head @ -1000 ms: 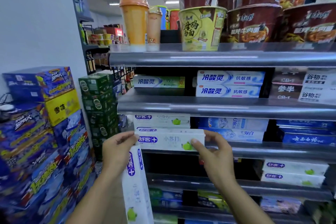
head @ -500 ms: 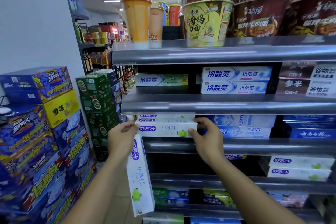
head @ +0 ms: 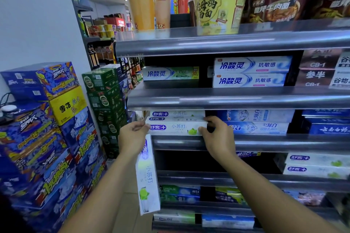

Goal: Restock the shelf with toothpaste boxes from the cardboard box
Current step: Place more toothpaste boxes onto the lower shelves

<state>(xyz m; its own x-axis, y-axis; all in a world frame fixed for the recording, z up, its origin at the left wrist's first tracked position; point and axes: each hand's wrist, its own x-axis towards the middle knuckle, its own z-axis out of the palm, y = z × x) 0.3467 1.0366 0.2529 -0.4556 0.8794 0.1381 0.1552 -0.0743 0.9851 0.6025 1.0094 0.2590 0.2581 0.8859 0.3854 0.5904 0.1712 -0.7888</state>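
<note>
A white toothpaste box [head: 175, 128] with a green lime print lies lengthwise at the front of the third shelf [head: 265, 143], in front of two like boxes [head: 177, 114]. My right hand [head: 217, 136] pinches its right end. My left hand [head: 132, 136] touches its left end with the fingertips while gripping the top of a second white toothpaste box [head: 148, 178], which hangs upright below the hand. The cardboard box is out of view.
Blue and white toothpaste boxes [head: 255, 123] fill the shelf to the right. Noodle cups [head: 219, 5] stand on the top shelf. Stacked blue drink cartons [head: 47, 138] and green beer cartons [head: 106, 104] stand at the left by the wall.
The horizontal box has gone from in front of the shelf edge onto the shelf, both hands moving forward with it. The hanging box stayed in my left hand.
</note>
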